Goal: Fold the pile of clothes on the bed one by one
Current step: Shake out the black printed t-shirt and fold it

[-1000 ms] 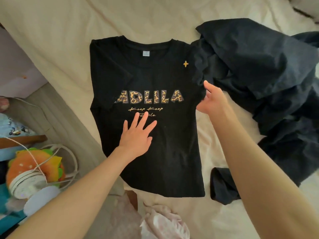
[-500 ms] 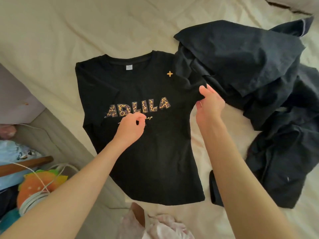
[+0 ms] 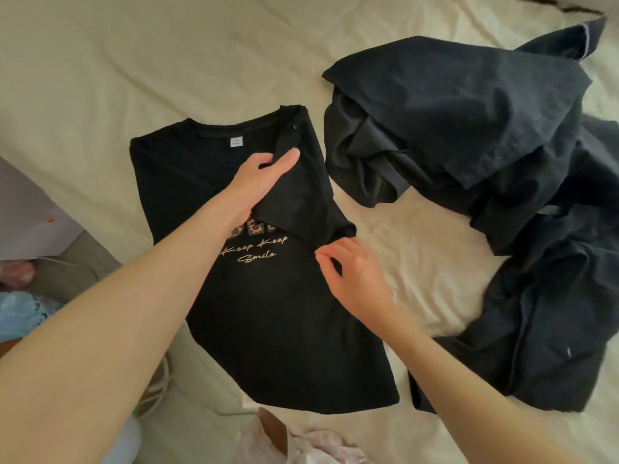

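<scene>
From the head view, we see a black T-shirt (image 3: 268,329) lying face up on the cream bed sheet (image 3: 134,61), its collar away from us and its hem near the bed's front edge. Its right sleeve and side are folded inward over the chest, covering part of the leopard lettering; the script "Keep Keep Smile" shows just below the fold. Our left hand (image 3: 259,177) lies on the shirt's upper chest at the edge of that folded flap, its grip curled on the fabric, thumb stretched along the top of the flap. Our right hand (image 3: 351,272) is at the shirt's right side just below the folded sleeve, its grip pinching the cloth between thumb and fingertips. To the right on the bed, just beside the shirt, sits a rumpled pile of dark clothes (image 3: 485,162). Pale pink fabric (image 3: 301,447) shows at the bottom edge.
</scene>
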The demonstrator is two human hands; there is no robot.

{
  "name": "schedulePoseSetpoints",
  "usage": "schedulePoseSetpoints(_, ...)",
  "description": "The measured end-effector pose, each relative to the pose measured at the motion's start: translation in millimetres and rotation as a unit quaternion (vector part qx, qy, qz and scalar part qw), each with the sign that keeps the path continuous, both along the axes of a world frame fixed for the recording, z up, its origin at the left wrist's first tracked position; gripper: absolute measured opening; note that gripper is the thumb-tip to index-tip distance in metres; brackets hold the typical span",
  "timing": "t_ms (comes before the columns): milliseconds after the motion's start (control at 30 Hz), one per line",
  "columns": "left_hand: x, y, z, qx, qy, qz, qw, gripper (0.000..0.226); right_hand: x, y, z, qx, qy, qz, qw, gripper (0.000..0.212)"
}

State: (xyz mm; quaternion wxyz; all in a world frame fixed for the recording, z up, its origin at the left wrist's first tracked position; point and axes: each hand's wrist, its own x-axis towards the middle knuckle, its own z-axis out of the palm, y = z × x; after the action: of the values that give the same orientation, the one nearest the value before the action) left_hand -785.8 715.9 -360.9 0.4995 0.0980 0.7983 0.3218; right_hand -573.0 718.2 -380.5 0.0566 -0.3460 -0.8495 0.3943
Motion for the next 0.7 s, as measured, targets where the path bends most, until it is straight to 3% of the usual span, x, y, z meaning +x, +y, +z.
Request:
schedulePoseSetpoints(33, -1.9, 3.3, -2.7, -0.003, 0.015, -0.001, 1.0, 0.072, -0.9, 0.1, 3.4, -0.094, -0.026, -0.084, 0.992, 0.018)
schedulePoseSetpoints(67, -3.7, 7.5, -5.3, -0.005, 0.023, 0.0, 1.0, 0.071, -4.5, 2.7, 7.2, -0.213, -0.041, -0.183, 0.959, 0.021)
schedulePoseSetpoints(133, -7.4, 17.4, -9.9, 0.001, 0.028, 0.003, 1.0, 0.066, -15.9, 12.8, 8.3, -0.455, -0.028, -0.361, 0.814, 0.03)
schedulePoseSetpoints(167, -8.7, 23.4, -11.3, 0.01, 0.033, 0.005, 0.999, 0.06, -21.1, 19.1, 7.8, -0.526, -0.021, -0.407, 0.746, 0.035)
schedulePoseSetpoints(200, -9.3, 30.0, -12.0, 0.023, 0.044, 0.004, 0.999, 0.052, -26.3, 25.6, 7.0, -0.564, -0.019, -0.427, 0.706, 0.038)
schedulePoseSetpoints(233, -9.7, 37.1, -12.8, 0.036, 0.064, -0.007, 0.997, 0.042, -31.5, 31.1, 5.7, -0.579, -0.018, -0.435, 0.689, 0.04)
schedulePoseSetpoints(300, -8.4, 51.2, -11.3, 0.064, 0.108, -0.031, 0.992, 0.027, -40.2, 38.2, 4.1, -0.578, -0.013, -0.453, 0.679, 0.042)
schedulePoseSetpoints(433, -7.9, 77.7, -12.3, 0.102, 0.114, 0.003, 0.988, 0.031, -43.3, 41.6, -1.3, -0.538, 0.03, -0.532, 0.654, 0.031)
schedulePoseSetpoints(467, -7.9, 81.6, -13.5, 0.107, 0.106, 0.006, 0.989, 0.03, -41.8, 39.8, -3.4, -0.52, 0.042, -0.539, 0.662, 0.022)
schedulePoseSetpoints(533, -8.4, 84.1, -16.7, 0.108, 0.114, -0.008, 0.988, 0.03, -38.9, 34.1, -3.5, -0.479, 0.039, -0.527, 0.701, 0.01)
schedulePoseSetpoints(633, -7.8, 74.6, -19.5, 0.084, 0.175, -0.048, 0.98, 0.041, -32.4, 26.6, -1.0, -0.414, -0.008, -0.499, 0.761, 0.02)
schedulePoseSetpoints(700, -6.7, 61.0, -19.6, 0.06, 0.239, -0.093, 0.965, 0.048, -28.0, 22.8, 1.9, -0.291, -0.04, -0.455, 0.84, 0.025)
